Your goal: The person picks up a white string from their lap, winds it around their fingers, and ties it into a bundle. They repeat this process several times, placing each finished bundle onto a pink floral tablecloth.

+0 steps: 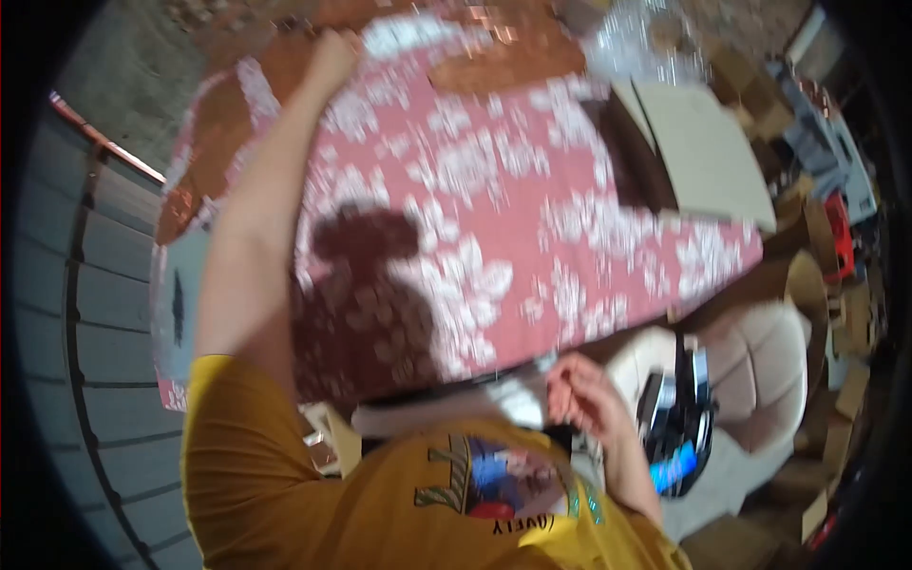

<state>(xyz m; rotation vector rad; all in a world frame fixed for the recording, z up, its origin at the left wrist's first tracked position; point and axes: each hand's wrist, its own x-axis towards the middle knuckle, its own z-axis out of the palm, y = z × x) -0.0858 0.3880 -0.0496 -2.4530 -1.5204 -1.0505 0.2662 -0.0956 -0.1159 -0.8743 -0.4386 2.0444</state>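
My left hand [334, 59] reaches over the far left part of a table under a pink cloth with white flowers [532, 161]. It is beside shiny copper-brown material [294, 66], which lies in patches along the far edge; blur hides its fingers and anything in them. Close to my body, just off the table's near edge, my right hand [584, 394] is held with its fingers loosely curled and a little apart. Nothing shows in it. Another copper-brown patch [508, 65] lies to the right of my left hand.
A cardboard box [708, 152] with pale flaps stands on the table's right side. Clear crinkled plastic [646, 43] lies behind it. Right of me are a padded beige chair [760, 370], dark items and a blue object [673, 467]. More cardboard and a red item [838, 233] are farther right.
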